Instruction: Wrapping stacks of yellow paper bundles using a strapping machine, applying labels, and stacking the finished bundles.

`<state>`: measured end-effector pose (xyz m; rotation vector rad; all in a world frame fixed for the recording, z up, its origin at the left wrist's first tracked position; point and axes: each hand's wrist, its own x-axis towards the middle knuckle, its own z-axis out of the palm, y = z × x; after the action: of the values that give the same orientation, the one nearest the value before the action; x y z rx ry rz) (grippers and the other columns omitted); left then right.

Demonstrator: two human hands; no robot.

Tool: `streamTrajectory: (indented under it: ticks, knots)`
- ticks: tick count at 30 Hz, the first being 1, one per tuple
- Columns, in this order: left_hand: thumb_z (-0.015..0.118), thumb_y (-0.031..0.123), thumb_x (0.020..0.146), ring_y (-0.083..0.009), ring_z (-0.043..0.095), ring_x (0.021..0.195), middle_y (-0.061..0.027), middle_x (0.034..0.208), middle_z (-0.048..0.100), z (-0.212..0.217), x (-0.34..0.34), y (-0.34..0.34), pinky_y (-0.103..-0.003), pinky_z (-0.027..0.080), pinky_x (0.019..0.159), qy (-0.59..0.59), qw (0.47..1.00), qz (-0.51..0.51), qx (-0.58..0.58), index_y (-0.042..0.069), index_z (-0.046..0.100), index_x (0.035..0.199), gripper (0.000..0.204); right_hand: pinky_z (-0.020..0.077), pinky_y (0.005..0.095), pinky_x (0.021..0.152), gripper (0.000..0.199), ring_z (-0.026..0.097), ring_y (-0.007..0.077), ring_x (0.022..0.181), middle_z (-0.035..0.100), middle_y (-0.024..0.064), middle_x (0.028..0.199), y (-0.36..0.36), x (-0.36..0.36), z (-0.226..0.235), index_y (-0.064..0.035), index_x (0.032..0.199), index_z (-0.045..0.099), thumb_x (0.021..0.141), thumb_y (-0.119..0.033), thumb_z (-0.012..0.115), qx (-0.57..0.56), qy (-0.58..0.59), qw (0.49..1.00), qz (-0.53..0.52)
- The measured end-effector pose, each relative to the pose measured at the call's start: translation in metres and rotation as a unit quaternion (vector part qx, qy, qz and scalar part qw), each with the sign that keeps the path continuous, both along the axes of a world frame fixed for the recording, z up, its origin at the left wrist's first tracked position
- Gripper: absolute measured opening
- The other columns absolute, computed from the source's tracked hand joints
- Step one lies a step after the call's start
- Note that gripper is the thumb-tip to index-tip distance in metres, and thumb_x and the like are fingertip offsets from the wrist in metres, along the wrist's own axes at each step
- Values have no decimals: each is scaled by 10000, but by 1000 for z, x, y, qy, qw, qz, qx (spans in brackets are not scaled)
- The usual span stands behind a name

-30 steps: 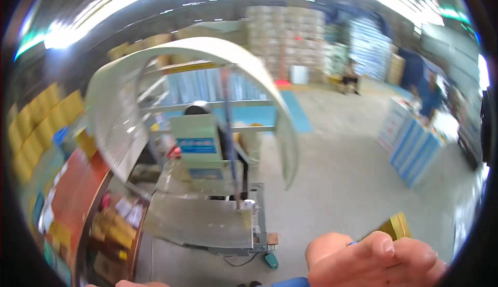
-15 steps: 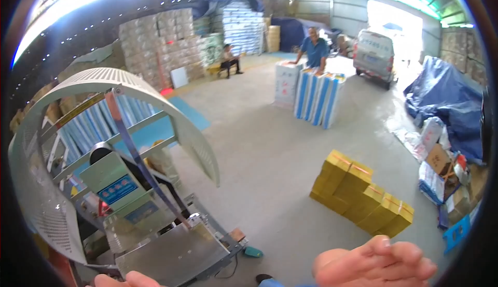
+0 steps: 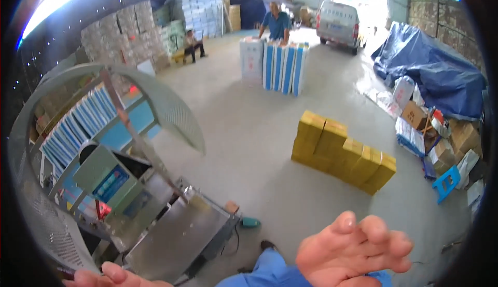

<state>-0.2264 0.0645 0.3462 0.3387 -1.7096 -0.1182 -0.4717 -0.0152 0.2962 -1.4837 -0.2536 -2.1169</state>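
Observation:
My right hand (image 3: 353, 253) is raised close to the camera at the lower middle, fingers spread and pointing right, with nothing in it. Only the knuckles of my left hand (image 3: 111, 277) show at the bottom edge, beside the steel plate (image 3: 176, 237) of a green machine (image 3: 111, 183); its grip is hidden. A curved mesh guard (image 3: 166, 103) arches over the machine. A row of yellow boxes (image 3: 345, 152) stands on the concrete floor beyond my right hand.
Blue-and-white cartons (image 3: 275, 61) stand mid-floor with a person in blue (image 3: 276, 23) behind them. Another person (image 3: 193, 44) sits by stacked cartons (image 3: 119, 27). A van (image 3: 340, 22), a blue tarp (image 3: 436, 71), loose boxes (image 3: 430, 131) and a blue stool (image 3: 446, 183) are on the right.
The view has swung right, away from the machine toward the open floor. The small yellow thing seen at my right fingers a second ago is gone and the fingers have spread.

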Motion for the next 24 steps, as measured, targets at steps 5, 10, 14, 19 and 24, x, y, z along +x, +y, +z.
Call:
streamTrajectory:
  ticks: [5, 10, 14, 19, 24]
  knots:
    - [428, 572, 980, -286, 302, 1420, -82, 1625, 126, -11, -8, 24, -526, 338, 1093, 113, 984, 38, -132, 202, 274, 1540, 689, 266, 522, 1102, 466, 317, 242, 1396, 315, -106, 1565, 10, 29, 4, -295, 1448, 453, 993, -350, 538, -106, -56, 992, 32]
    - [458, 565, 976, -284, 473, 1284, -210, 1517, 302, -13, 18, 58, -535, 491, 922, 22, 996, 83, -16, 141, 398, 1480, 660, 284, 489, 1077, 475, 295, 258, 1406, 328, -63, 1568, 2, 67, -11, -264, 1462, 440, 1005, -376, 504, -70, -41, 983, 163]
    - [443, 403, 1030, -313, 678, 675, -226, 897, 647, -33, -2, 41, -421, 618, 574, 153, 967, 193, -57, -14, 607, 962, 453, 315, 465, 1007, 481, 404, 251, 1251, 450, -6, 1458, -25, 87, -19, -202, 1451, 458, 1006, -385, 471, -80, -21, 961, 263]
    - [442, 330, 1033, -333, 670, 792, -285, 956, 642, -63, 19, 102, -399, 579, 671, 136, 906, 397, -46, -96, 597, 974, 457, 396, 380, 661, 306, 516, 233, 741, 574, 63, 836, -19, 158, -16, -99, 1063, 583, 989, -365, 452, -40, 82, 881, 464]
    - [416, 166, 1020, -305, 666, 907, -270, 1046, 636, -84, -4, 187, -372, 538, 760, 196, 778, 596, -9, -94, 593, 1069, 319, 378, 348, 561, 272, 510, 228, 620, 570, 89, 732, 41, 231, -24, -73, 987, 575, 980, -326, 478, -16, 117, 762, 637]
